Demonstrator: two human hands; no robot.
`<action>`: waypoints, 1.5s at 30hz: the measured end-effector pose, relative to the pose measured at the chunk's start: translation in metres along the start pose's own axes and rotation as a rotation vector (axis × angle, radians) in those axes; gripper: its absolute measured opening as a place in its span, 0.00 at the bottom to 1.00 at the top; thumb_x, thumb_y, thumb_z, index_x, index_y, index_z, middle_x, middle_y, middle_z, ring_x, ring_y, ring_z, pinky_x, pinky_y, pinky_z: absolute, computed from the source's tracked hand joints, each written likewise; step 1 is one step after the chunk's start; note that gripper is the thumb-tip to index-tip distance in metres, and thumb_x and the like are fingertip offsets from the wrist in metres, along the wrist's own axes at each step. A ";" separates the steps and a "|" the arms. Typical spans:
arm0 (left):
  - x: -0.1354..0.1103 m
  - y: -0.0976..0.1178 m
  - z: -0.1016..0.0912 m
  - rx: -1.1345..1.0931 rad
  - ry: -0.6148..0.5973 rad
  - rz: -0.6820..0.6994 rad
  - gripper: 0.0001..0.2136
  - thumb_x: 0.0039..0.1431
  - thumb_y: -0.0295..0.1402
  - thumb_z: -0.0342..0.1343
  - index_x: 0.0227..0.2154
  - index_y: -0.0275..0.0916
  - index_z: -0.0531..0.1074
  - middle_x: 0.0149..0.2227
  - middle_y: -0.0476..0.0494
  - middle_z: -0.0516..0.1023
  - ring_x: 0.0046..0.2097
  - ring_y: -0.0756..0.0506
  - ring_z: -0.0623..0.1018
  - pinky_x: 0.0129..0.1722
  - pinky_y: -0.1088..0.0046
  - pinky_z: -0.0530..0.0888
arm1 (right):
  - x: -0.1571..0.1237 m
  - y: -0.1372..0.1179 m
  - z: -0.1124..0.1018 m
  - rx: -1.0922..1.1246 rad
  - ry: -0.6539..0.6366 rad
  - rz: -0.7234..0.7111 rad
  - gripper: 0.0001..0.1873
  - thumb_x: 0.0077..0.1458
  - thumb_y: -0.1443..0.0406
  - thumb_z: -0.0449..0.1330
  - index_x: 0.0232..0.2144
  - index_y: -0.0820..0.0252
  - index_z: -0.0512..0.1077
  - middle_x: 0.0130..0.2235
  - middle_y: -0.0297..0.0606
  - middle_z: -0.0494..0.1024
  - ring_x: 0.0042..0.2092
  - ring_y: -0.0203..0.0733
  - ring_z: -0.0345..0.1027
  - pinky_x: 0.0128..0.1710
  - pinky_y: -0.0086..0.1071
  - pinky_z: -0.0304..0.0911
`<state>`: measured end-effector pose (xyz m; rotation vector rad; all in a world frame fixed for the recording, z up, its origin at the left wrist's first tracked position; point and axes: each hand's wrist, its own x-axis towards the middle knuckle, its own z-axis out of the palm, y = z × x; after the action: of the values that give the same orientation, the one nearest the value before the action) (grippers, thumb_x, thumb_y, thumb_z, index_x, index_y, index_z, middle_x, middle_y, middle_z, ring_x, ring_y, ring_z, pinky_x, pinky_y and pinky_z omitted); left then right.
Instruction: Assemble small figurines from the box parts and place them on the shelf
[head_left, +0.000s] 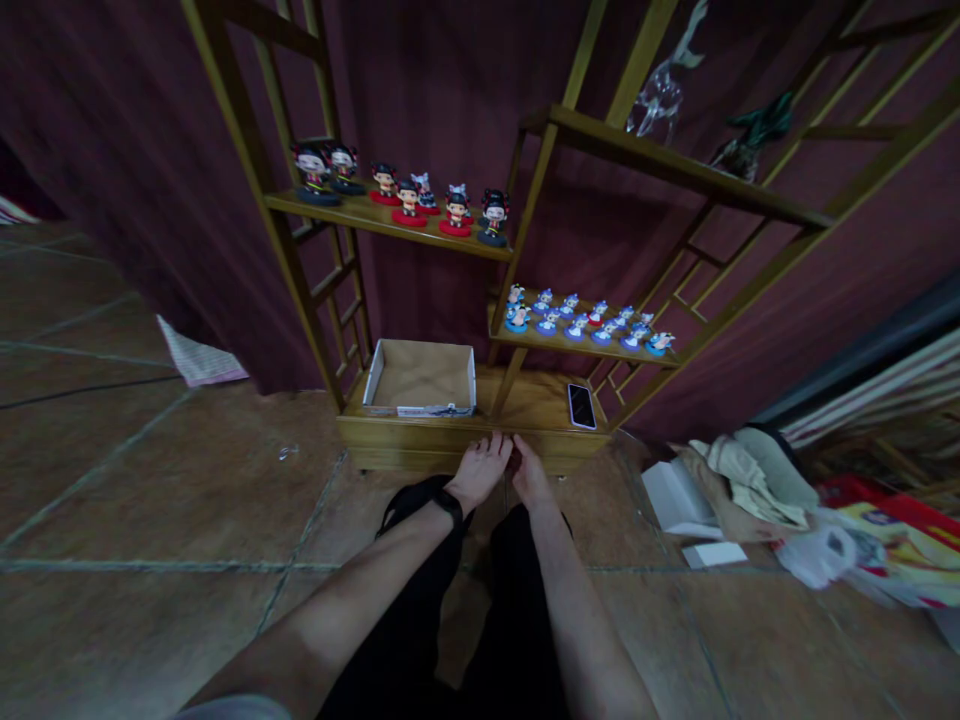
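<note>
My left hand (484, 466), with a dark band on its wrist, reaches in front of the low base (405, 437) of a wooden display shelf. Its fingers are slightly bent and apart, and I see nothing held in them. Close beside it, my right hand (532, 474) points its fingers forward and inward, loosely extended; no object shows between them. The fingertips of both hands nearly meet, and whether they touch each other or the wood I cannot tell. Behind my left hand, a shallow open cardboard box (424, 372) sits on the base. A phone (581, 406) lies further right.
Several red and black figurines (409, 204) stand on the upper left shelf; several blue-white ones (577, 326) fill the middle right shelf. A glass deer-like ornament (660, 100) stands higher. On the tiled floor at right lie a white box (679, 498), cloth (757, 480) and plastic bags (817, 550).
</note>
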<state>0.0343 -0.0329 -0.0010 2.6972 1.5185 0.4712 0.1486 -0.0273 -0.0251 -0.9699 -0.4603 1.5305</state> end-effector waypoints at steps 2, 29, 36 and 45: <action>0.001 0.000 -0.001 -0.058 -0.001 0.001 0.17 0.57 0.22 0.41 0.49 0.37 0.60 0.52 0.32 0.64 0.47 0.41 0.70 0.43 0.63 0.66 | 0.000 -0.001 0.000 -0.006 0.003 -0.019 0.10 0.45 0.59 0.61 0.30 0.57 0.73 0.32 0.34 0.79 0.36 0.38 0.71 0.35 0.30 0.64; 0.016 -0.022 0.034 -1.312 0.142 -0.463 0.13 0.37 0.31 0.61 0.28 0.37 0.66 0.28 0.49 0.73 0.31 0.49 0.73 0.35 0.72 0.70 | -0.002 0.003 -0.002 -0.044 0.058 -0.127 0.11 0.31 0.67 0.66 0.25 0.61 0.74 0.29 0.37 0.79 0.34 0.39 0.71 0.38 0.33 0.64; 0.015 -0.019 0.025 -1.263 0.158 -0.517 0.14 0.36 0.30 0.62 0.27 0.37 0.65 0.25 0.52 0.72 0.29 0.50 0.73 0.33 0.72 0.70 | -0.005 0.001 -0.002 -0.043 0.057 -0.134 0.13 0.31 0.67 0.66 0.26 0.60 0.74 0.31 0.37 0.79 0.34 0.38 0.71 0.38 0.33 0.64; 0.014 -0.024 0.025 -1.168 0.149 -0.432 0.17 0.37 0.32 0.63 0.33 0.35 0.69 0.33 0.44 0.76 0.35 0.46 0.75 0.39 0.68 0.70 | -0.005 0.001 0.001 -0.036 0.071 -0.067 0.12 0.30 0.66 0.67 0.25 0.60 0.74 0.28 0.36 0.78 0.31 0.37 0.71 0.35 0.31 0.63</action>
<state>0.0277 -0.0053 -0.0249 1.4352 1.1869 1.0916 0.1464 -0.0320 -0.0237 -1.0230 -0.4668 1.4272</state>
